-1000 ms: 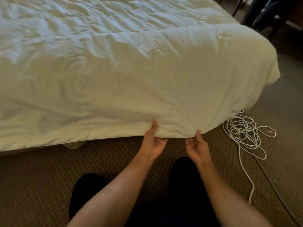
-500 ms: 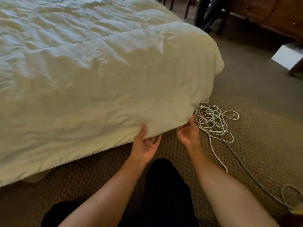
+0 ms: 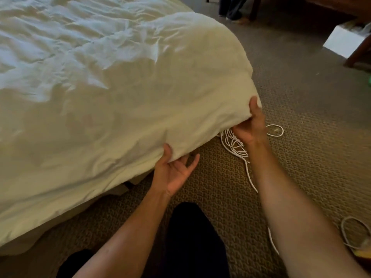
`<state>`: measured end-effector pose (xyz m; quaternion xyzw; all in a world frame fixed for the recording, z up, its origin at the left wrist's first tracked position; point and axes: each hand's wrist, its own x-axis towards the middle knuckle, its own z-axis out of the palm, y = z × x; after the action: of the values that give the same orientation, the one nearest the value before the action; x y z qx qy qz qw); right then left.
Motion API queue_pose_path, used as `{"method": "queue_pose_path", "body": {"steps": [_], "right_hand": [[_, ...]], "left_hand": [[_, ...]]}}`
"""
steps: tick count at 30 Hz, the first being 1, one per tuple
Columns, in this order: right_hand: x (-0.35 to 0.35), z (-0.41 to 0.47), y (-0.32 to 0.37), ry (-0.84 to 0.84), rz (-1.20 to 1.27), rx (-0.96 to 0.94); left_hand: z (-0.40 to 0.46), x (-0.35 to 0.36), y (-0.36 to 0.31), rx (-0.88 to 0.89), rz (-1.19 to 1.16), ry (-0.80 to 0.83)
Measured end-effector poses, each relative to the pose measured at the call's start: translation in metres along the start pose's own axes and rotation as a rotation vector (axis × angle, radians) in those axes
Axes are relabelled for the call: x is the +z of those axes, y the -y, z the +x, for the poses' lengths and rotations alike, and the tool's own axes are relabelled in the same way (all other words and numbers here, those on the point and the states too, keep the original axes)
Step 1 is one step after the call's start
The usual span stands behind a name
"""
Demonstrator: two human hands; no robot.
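Note:
A white, wrinkled duvet [image 3: 124, 101] covers the bed and hangs over its near side. My left hand [image 3: 174, 173] is palm up under the lower edge, its thumb pressed on the fabric from above and the outer fingers splayed loosely. My right hand [image 3: 251, 127] grips the duvet's rounded corner, thumb on top and fingers underneath, and holds it lifted off the carpet.
A tangled white cord [image 3: 234, 146] lies on the brown carpet under my right wrist and trails toward me. Another cord loop [image 3: 353, 227] sits at the lower right. A white box [image 3: 345, 41] and dark wooden furniture stand at the far right, and a person's legs [image 3: 230, 9] at the top.
Both hands have worked rightward along the duvet's edge. My right hand now holds the corner, raised higher, above the cord. The view has swung right.

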<state>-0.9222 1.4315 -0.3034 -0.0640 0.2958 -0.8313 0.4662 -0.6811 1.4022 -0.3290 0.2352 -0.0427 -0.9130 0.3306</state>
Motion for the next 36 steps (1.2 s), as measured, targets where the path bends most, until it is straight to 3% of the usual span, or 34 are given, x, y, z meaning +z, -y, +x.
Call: {"method": "queue_pose_path", "body": {"steps": [3,6,8,10,13,15,18,20,21,22,24,26,28,32,34,36], "right_hand": [[-0.02,0.014,0.007,-0.116,-0.095,0.028],[-0.081,0.01,-0.029,-0.448,-0.43,0.235],[-0.104,0.002,-0.049,-0.607,-0.589,0.342],[-0.105,-0.004,-0.059,-0.639,-0.628,0.365],[-0.075,0.004,-0.064,-0.651,-0.683,0.218],[-0.032,0.019,-0.06,-0.692,-0.803,-0.006],[0.055,0.04,-0.046,-0.652,-0.882,-0.352],[0.108,0.05,-0.037,-0.601,-0.824,-0.495],[0.127,0.055,-0.033,-0.604,-0.802,-0.539],[0.14,0.058,-0.029,-0.638,-0.795,-0.573],[0.154,0.065,-0.015,-0.769,-0.787,-0.604],[0.153,0.07,0.001,-0.897,-0.754,-0.671],[0.149,0.073,0.006,-0.921,-0.8,-0.817],[0.157,0.091,-0.01,-0.734,-0.896,-1.181],[0.165,0.101,-0.022,-0.572,-0.877,-1.266],[0.134,0.118,-0.05,-0.459,-1.013,-1.236]], "left_hand": [[0.021,0.001,-0.004,-0.002,0.152,-0.126],[0.033,-0.044,-0.015,-0.236,0.747,-0.375],[0.028,-0.077,-0.025,-0.5,1.18,-0.375],[0.019,-0.091,-0.034,-0.522,1.499,-0.319],[0.02,-0.068,-0.054,-0.083,1.907,-0.2],[0.022,-0.029,-0.074,0.415,2.062,-0.149],[0.032,0.047,-0.105,1.101,2.11,-0.011],[0.047,0.097,-0.127,1.382,2.137,0.125],[0.057,0.118,-0.139,1.436,2.218,0.155],[0.068,0.133,-0.149,1.4,2.339,0.135],[0.09,0.149,-0.166,1.124,2.604,0.062],[0.105,0.149,-0.172,0.838,2.748,0.046],[0.115,0.143,-0.173,0.708,2.832,0.061],[0.122,0.147,-0.172,0.678,2.914,0.109],[0.123,0.147,-0.169,0.691,2.896,0.094],[0.124,0.143,-0.166,0.726,2.873,0.077]]}}
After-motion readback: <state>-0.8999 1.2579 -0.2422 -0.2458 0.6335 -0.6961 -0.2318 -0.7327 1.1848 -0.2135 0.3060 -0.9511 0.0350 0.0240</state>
